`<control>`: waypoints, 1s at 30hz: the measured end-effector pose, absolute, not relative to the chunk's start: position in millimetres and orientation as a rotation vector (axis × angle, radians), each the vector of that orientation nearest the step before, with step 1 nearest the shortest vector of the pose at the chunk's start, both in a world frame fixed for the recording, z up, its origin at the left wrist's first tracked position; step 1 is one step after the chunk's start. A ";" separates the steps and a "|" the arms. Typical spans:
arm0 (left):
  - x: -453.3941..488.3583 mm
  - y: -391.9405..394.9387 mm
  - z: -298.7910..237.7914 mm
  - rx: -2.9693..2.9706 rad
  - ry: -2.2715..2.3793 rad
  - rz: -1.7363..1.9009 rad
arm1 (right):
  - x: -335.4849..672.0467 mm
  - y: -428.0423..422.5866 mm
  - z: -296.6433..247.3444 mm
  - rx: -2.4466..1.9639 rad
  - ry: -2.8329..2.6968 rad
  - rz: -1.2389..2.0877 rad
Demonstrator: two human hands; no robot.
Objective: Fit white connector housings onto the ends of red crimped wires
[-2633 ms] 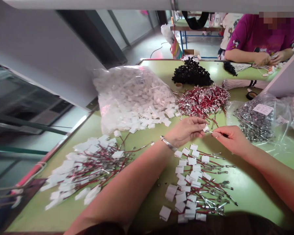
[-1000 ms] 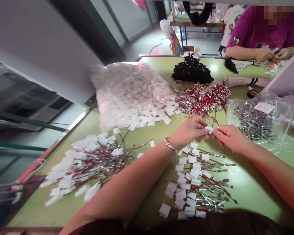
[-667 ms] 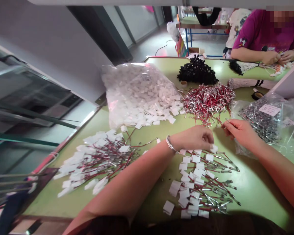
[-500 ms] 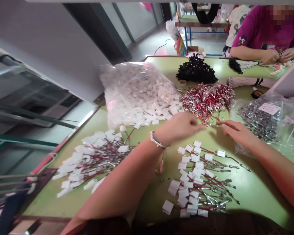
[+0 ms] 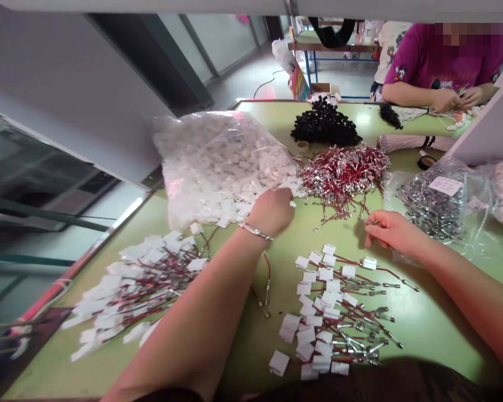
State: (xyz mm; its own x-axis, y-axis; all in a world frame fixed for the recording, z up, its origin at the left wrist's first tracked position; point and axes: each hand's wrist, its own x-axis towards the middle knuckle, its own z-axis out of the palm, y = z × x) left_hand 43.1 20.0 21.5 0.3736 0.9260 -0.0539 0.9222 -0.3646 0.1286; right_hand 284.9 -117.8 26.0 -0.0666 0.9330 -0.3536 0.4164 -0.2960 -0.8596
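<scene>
My left hand (image 5: 271, 209) reaches into the loose white plastic housings spilling from a clear bag (image 5: 218, 162), its fingers curled down on them; what they hold is hidden. My right hand (image 5: 388, 230) rests at the near edge of a pile of red wires with metal terminals (image 5: 343, 173), fingers pinched on a thin wire end. Below both hands lies a neat group of finished wires with white housings (image 5: 333, 304). The newest one (image 5: 369, 263) lies at its upper right.
A larger heap of finished wires (image 5: 138, 285) lies at the left. A clear bag of metal terminals (image 5: 438, 198), a black connector pile (image 5: 324, 125) and tape rolls sit further back. A person in a purple shirt (image 5: 440, 61) works at the far right. The green table (image 5: 423, 329) ends near me.
Both hands joined a white housing to a wire, then my left hand laid it on the near group and moved left to the housing bag. My right hand moved to the red wire pile.
</scene>
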 end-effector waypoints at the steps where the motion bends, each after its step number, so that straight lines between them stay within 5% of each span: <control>1: 42.1 22.6 19.0 2.468 1.672 0.066 | 285.7 -117.7 25.8 -1.691 -1.411 1.391; 5: 40.4 29.4 13.7 2.430 1.575 0.184 | 288.9 -116.6 20.6 -1.729 -1.385 1.247; 11: 57.5 4.6 38.2 2.124 1.223 0.586 | 287.7 -121.0 19.0 -1.756 -1.773 0.542; 16: 88.2 -31.7 38.0 1.458 0.865 0.438 | 282.4 -127.8 26.3 -1.822 -1.978 0.197; 30: 95.9 -37.1 17.8 1.213 0.738 0.517 | 279.4 -126.7 26.9 -1.722 -1.888 0.500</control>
